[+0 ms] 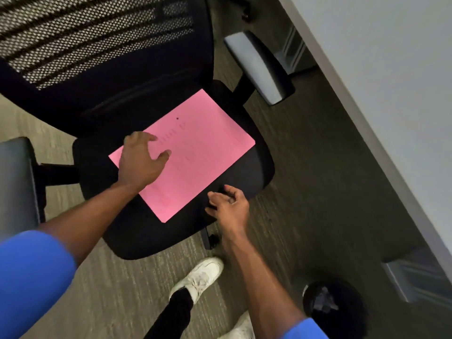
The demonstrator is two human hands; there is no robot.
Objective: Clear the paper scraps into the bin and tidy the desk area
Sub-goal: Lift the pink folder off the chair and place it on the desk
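From the head camera, looking steeply down, a black office chair [137, 228] fills the middle of the picture, its mesh back at the top left and its seat toward the person. A pink sheet [195, 152] lies flat on the seat, turned at an angle, with faint printed lines and one small dark dot near its far end.

The left hand [140, 161] rests palm down on the near left part of the sheet, fingers spread wide and holding nothing; the thumb points out across the paper. The right hand [228, 205] is at the seat's front right edge, just beside the sheet's near corner but not on it. Its fingers are curled in loosely; whether they pinch anything small cannot be told, since the hand is blurred.

Both forearms are bare, with blue sleeves [31, 277] at the lower corners. A white shoe [203, 275] stands on the carpet [117, 302] below the seat.

A grey armrest [259, 67] sticks out on the chair's right side. The pale desk [391, 81] edge runs diagonally down the right of the picture. A black bin [354, 321] sits on the floor at the lower right, near the desk, with some crumpled material visible inside.
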